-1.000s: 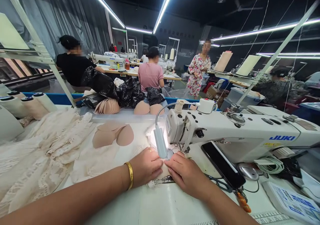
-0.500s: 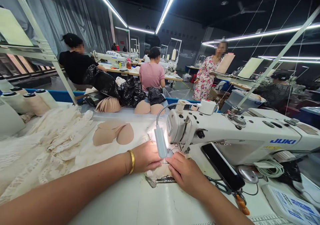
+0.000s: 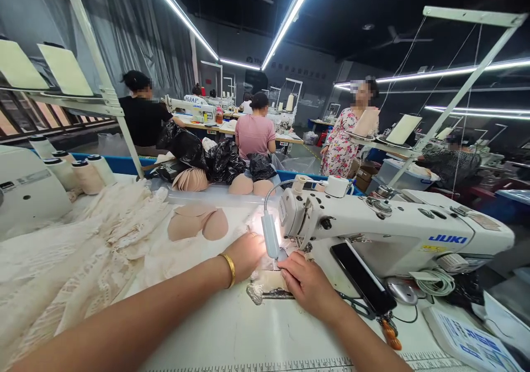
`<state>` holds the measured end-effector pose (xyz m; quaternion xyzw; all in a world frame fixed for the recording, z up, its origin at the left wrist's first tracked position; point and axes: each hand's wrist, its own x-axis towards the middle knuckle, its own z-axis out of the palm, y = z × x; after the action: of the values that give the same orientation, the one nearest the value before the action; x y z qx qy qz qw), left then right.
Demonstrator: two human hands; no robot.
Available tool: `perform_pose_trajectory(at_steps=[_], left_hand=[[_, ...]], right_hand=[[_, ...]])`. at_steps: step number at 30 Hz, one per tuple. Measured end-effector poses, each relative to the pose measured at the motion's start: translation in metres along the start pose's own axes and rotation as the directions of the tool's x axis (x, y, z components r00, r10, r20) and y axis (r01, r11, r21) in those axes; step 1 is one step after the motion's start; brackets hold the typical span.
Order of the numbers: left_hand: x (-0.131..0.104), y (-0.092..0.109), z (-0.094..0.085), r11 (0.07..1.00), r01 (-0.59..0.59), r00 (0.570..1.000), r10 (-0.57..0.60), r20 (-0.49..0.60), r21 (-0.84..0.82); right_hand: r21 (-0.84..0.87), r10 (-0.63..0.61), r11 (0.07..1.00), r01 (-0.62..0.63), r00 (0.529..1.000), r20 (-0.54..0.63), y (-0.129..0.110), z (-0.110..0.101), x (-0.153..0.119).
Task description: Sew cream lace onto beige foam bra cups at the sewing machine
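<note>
Bright lamplight falls on a pale cream fabric (image 3: 255, 226) at the head of a white sewing machine (image 3: 356, 217). My left hand (image 3: 245, 255), with a gold bangle at the wrist, is closed on this fabric left of the needle area; its fingertips are partly lost in glare. Close to the presser foot, my right hand (image 3: 308, 281) has its thumb and fingers pinched together at the fabric's near edge. A small grey gooseneck lamp (image 3: 271, 235) hangs between both hands and hides part of the stitching spot.
Beige foam cups (image 3: 197, 221) lie behind my left hand, and cream lace fabric (image 3: 103, 234) is heaped at left. A phone (image 3: 362, 278), scissors (image 3: 358, 306) and white box (image 3: 470, 336) are at right. A ruler strip (image 3: 265, 366) edges the table. Co-workers are beyond.
My left hand has moved slightly up and away, and less fabric shows in front of the needle. The right hand stays near the presser foot. The view has shifted a little.
</note>
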<state>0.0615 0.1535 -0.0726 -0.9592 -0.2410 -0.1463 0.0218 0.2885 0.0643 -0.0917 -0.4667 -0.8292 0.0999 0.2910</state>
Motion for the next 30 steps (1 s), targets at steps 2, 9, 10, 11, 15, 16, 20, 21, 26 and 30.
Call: perform_pose_trajectory(at_steps=[2, 9, 10, 11, 15, 16, 20, 21, 26, 30], left_hand=[[-0.011, 0.007, -0.006, 0.998, 0.046, 0.999, -0.047, -0.024, -0.035], [-0.089, 0.037, -0.031, 0.930, 0.119, 0.980, -0.166, -0.109, -0.348], [-0.099, 0.036, -0.034, 0.902, 0.173, 0.967, -0.232, -0.105, -0.396], [-0.109, 0.034, -0.038, 0.867, 0.248, 0.943, -0.318, -0.097, -0.433], [-0.139, 0.049, -0.060, 0.612, 0.515, 0.686, -0.714, -0.139, -0.600], [-0.144, 0.061, -0.065, 0.507, 0.515, 0.631, -0.770, -0.094, -0.692], [-0.145, 0.124, -0.062, -0.326, 0.426, 0.734, -0.420, 0.533, -0.844], [-0.141, 0.136, -0.058, -0.495, 0.384, 0.750, -0.326, 0.576, -0.779], [-0.109, 0.141, -0.055, -0.635, -0.097, 0.570, -0.667, 0.480, -0.766], [-0.097, 0.130, -0.061, -0.580, -0.121, 0.485, -0.742, 0.462, -0.805]], right_hand=[[0.118, 0.095, 0.988, -0.097, 0.995, 0.022, -0.009, -0.001, 0.002], [0.851, 0.407, 0.324, -0.413, 0.873, 0.269, -0.074, 0.011, 0.006], [0.892, 0.440, 0.241, -0.383, 0.862, 0.252, -0.084, 0.015, 0.004], [0.924, 0.473, 0.162, -0.345, 0.849, 0.235, -0.092, 0.018, 0.002], [0.976, 0.578, -0.077, -0.205, 0.789, 0.211, -0.116, 0.029, -0.007], [0.978, 0.593, -0.099, -0.182, 0.779, 0.204, -0.120, 0.031, -0.009], [0.990, 0.647, -0.081, -0.119, 0.749, 0.143, -0.135, 0.039, -0.018], [0.991, 0.651, -0.063, -0.116, 0.748, 0.129, -0.139, 0.041, -0.023], [0.978, 0.607, 0.126, -0.166, 0.793, 0.057, -0.153, 0.053, -0.060], [0.950, 0.601, 0.239, -0.199, 0.799, 0.016, -0.152, 0.059, -0.075]])
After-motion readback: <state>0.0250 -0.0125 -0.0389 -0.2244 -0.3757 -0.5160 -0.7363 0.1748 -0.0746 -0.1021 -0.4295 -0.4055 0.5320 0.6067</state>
